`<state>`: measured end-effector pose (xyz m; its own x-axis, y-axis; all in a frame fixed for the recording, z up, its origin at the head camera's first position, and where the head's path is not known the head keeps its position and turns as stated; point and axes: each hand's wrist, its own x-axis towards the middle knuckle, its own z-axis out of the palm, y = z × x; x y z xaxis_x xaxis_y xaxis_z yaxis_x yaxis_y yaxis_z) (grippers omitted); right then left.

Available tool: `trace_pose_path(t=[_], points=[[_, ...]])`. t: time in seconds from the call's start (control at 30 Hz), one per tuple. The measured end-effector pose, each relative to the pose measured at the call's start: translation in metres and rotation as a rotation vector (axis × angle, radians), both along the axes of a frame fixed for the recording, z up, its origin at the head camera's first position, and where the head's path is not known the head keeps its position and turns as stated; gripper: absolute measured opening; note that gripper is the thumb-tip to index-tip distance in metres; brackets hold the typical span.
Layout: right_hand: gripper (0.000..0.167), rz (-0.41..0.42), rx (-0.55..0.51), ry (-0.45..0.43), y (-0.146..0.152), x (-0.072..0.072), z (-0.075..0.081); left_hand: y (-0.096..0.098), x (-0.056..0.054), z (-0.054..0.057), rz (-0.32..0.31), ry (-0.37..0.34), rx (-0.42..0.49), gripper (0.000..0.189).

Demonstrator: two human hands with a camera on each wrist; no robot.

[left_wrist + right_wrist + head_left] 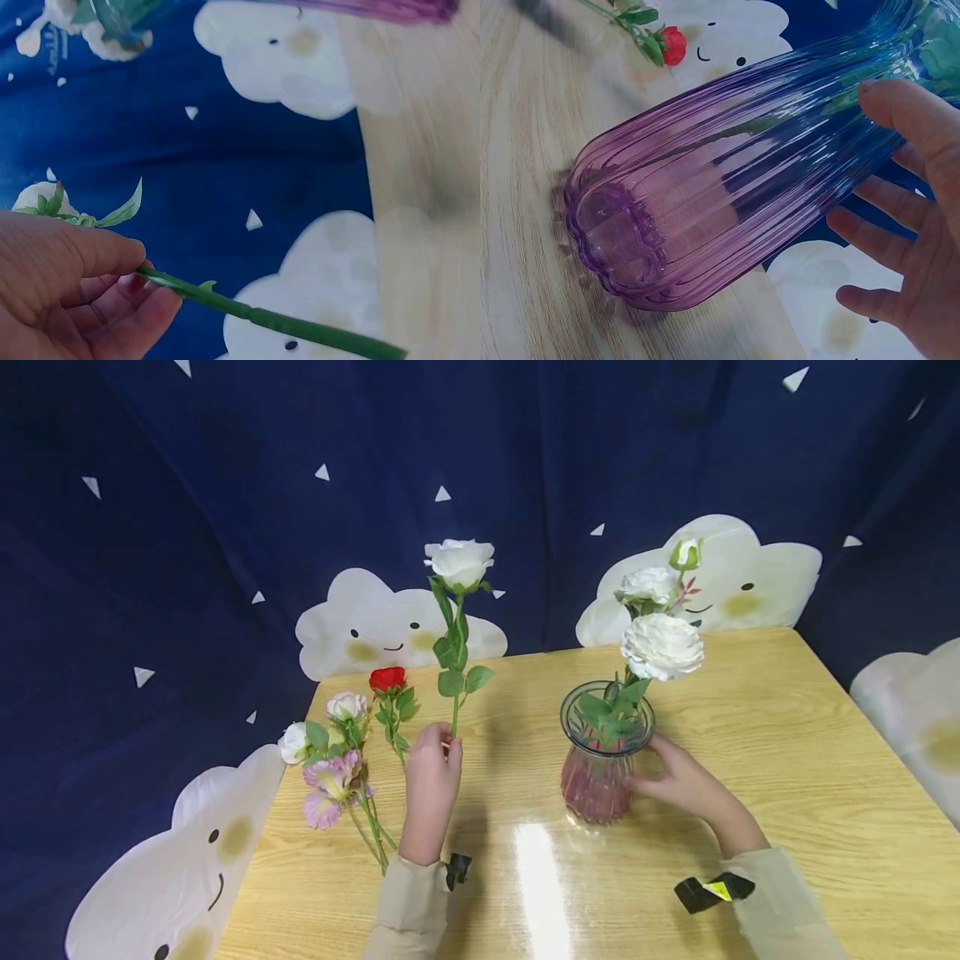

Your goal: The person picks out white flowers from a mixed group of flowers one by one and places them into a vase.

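In the head view my left hand point(433, 777) holds a white rose point(459, 564) upright by its leafy green stem. The left wrist view shows thumb and fingers pinching that stem point(285, 322), its bare lower end sticking out past them. My right hand point(686, 781) is at the side of a ribbed glass vase point(596, 785), purple below and bluish above. In the right wrist view its thumb point(900, 109) lies against the glass, the other fingers spread and fairly straight along the side. White flowers point(662, 646) with green leaves stand in the vase, a stem showing through the glass.
Left of my left hand, a red rose point(387, 679), a pinkish-white rose point(347, 707), a white flower point(294, 743) and a purple-pink flower point(330, 785) lie on the wooden table point(787, 752). A dark blue curtain point(517, 460) with cloud shapes hangs behind.
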<state>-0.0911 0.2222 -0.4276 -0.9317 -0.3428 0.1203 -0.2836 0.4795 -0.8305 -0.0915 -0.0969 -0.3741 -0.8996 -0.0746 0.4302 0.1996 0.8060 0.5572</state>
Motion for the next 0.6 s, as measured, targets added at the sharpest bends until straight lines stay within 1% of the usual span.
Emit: trace_pose_path(t=[0.1,0.23,0.37,0.53,0.6], points=[[0.07,0.005,0.002,0.003,0.001,0.0,-0.001,0.01,-0.004,0.003,-0.034,0.013,0.001,0.01],[0.069,0.003,-0.006,0.014,0.001,0.0,-0.001,0.02,-0.009,0.008,-0.064,0.032,-0.014,0.011],[0.069,0.002,-0.008,0.022,-0.001,0.0,-0.001,0.025,-0.011,0.012,-0.078,0.044,-0.021,0.01],[0.069,-0.004,0.0,0.013,-0.002,0.001,0.001,0.029,-0.012,0.017,-0.102,0.058,-0.008,0.011],[0.068,-0.006,-0.002,0.009,-0.002,0.001,0.001,0.031,-0.013,0.019,-0.108,0.052,-0.002,0.011]])
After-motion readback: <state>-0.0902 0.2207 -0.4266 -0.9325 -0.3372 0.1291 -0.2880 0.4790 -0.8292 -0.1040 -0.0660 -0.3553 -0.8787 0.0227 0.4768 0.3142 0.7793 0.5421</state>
